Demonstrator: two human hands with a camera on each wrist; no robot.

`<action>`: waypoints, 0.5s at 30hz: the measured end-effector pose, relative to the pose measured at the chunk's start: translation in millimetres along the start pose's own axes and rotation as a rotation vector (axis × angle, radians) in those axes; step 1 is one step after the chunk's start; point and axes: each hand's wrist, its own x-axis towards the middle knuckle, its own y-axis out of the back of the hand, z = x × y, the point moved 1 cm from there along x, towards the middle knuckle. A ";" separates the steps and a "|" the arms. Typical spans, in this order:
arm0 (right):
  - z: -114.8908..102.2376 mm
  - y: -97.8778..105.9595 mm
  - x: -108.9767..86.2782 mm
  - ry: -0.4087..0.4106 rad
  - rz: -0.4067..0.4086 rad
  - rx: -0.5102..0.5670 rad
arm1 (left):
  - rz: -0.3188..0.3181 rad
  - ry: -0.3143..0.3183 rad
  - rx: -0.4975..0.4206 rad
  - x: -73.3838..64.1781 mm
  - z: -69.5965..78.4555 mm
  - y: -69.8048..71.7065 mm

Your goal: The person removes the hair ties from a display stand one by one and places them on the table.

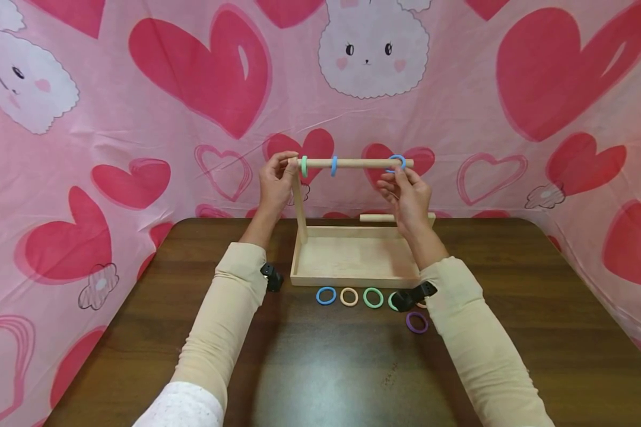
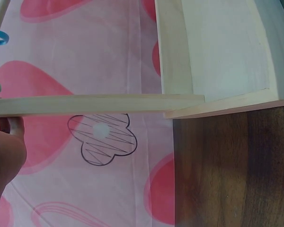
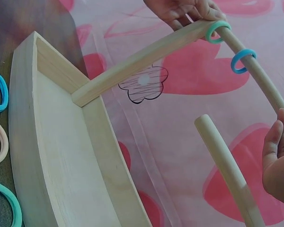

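Note:
A wooden rod (image 1: pixel 363 162) runs level across the top of the upright post (image 1: pixel 300 204) of a wooden tray (image 1: pixel 352 258). A green ring (image 1: pixel 304 166) and a blue ring (image 1: pixel 333 166) hang on the rod. My left hand (image 1: pixel 276 181) grips the rod's left end where it meets the post. At the rod's right end my right hand (image 1: pixel 408 196) pinches a second blue ring (image 1: pixel 397 162) that sits around the rod. The right wrist view shows the rod (image 3: pixel 255 71), the green ring (image 3: pixel 217 30), the blue ring (image 3: pixel 243 60) and my left hand (image 3: pixel 184 9).
Loose rings lie on the dark table in front of the tray: blue (image 1: pixel 326 295), beige (image 1: pixel 349 296), green (image 1: pixel 373 298) and purple (image 1: pixel 416 322), with others partly hidden by my right sleeve. A shorter dowel (image 1: pixel 376 217) sticks out at the tray's back right. Pink heart cloth surrounds the table.

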 end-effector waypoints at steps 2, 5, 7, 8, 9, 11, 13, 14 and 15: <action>-0.8 1.1 0.2 0.001 0.003 0.000 | 0.001 0.004 0.002 -0.3 0.5 0.0; -1.5 3.1 1.1 -0.003 0.004 0.016 | 0.004 0.008 0.003 -0.4 0.9 0.1; -1.8 4.4 1.6 0.001 0.011 0.003 | 0.004 0.008 0.004 -0.6 1.3 0.0; -2.0 4.9 1.8 0.000 0.012 0.004 | 0.005 0.007 0.003 -0.6 1.4 0.0; -2.2 5.5 1.9 0.000 0.014 0.004 | 0.005 0.006 0.002 -0.5 1.4 -0.1; -3.0 6.2 1.7 -0.001 0.018 0.007 | 0.007 0.006 0.001 -0.5 1.4 -0.4; -3.9 6.9 1.4 0.004 0.023 -0.007 | 0.009 0.004 0.000 -0.5 1.3 -0.5; -4.5 7.3 1.2 0.003 0.025 -0.004 | 0.009 0.004 -0.001 -0.5 1.2 -0.7; -5.1 7.5 0.8 0.004 0.028 -0.002 | 0.009 0.003 -0.002 -0.5 1.1 -0.8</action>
